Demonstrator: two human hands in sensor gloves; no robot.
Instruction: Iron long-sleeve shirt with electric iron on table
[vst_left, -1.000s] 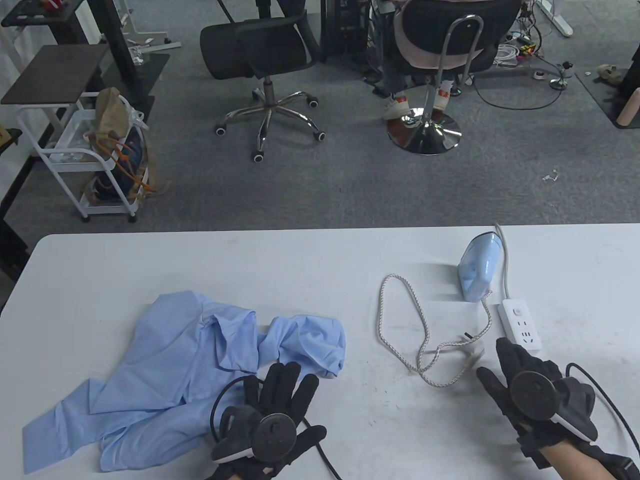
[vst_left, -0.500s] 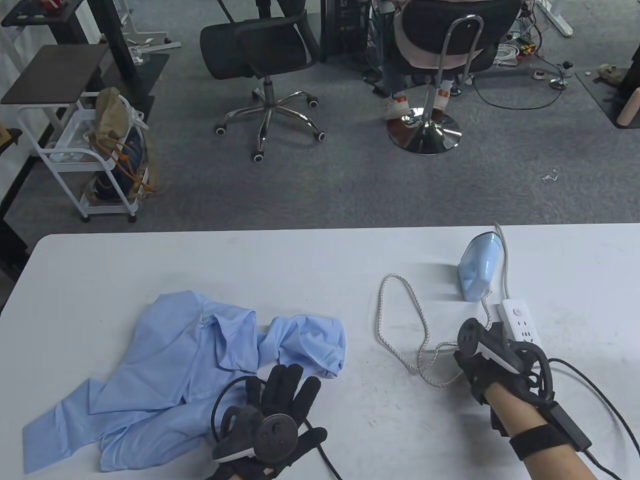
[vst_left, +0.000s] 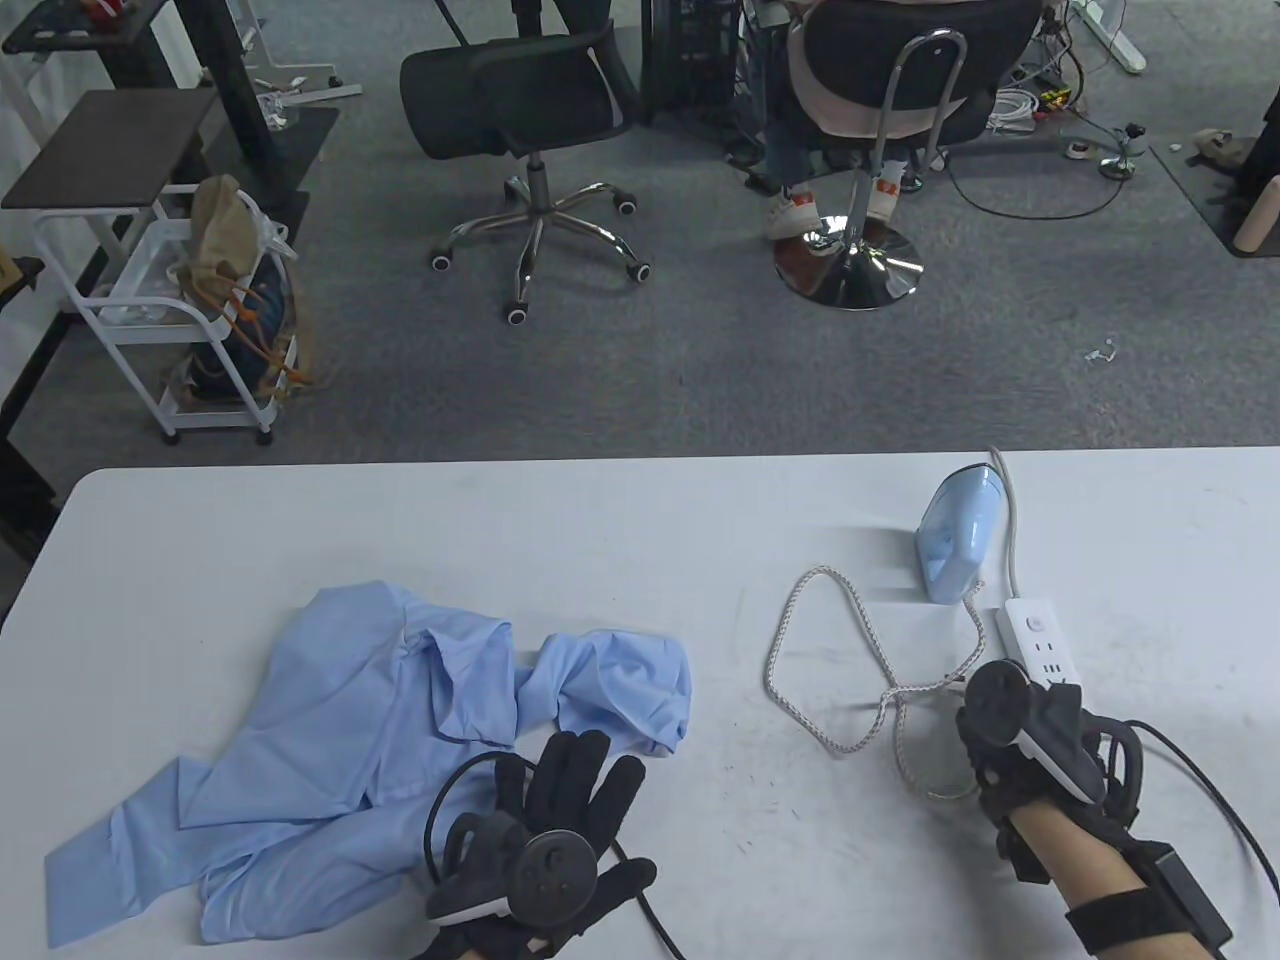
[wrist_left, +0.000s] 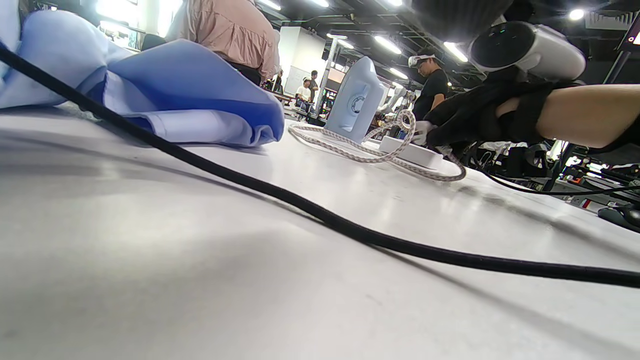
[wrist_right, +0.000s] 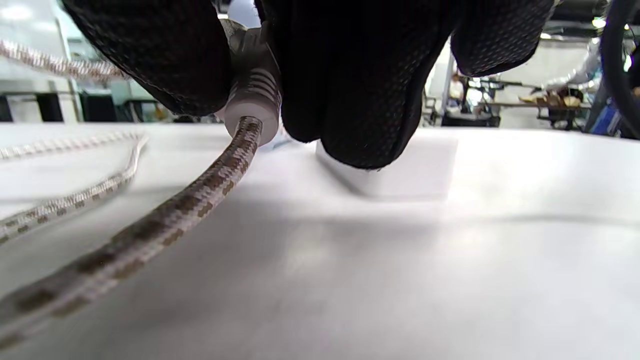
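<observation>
A crumpled light blue long-sleeve shirt (vst_left: 380, 740) lies on the left half of the white table (vst_left: 640, 520); a fold of the shirt (wrist_left: 165, 95) fills the left wrist view's upper left. My left hand (vst_left: 570, 780) rests flat beside it, fingers straight, touching the shirt's edge. A light blue iron (vst_left: 958, 535) stands upright at the right, also visible as the iron (wrist_left: 356, 100). Its braided cord (vst_left: 830, 660) loops over the table. My right hand (vst_left: 990, 730) grips the cord's plug (wrist_right: 252, 95) just in front of the white power strip (vst_left: 1040, 645).
The power strip's own grey cable (vst_left: 1012, 520) runs back past the iron. Black glove cables (wrist_left: 300, 210) trail across the table near both wrists. Office chairs (vst_left: 530, 110), a white cart (vst_left: 150, 300) and a seated person's feet (vst_left: 800, 210) lie beyond the far edge.
My right hand turned over, closed on the plug and pulled it toward the power strip, dragging the cord loop rightward. The left hand and the shirt stayed put.
</observation>
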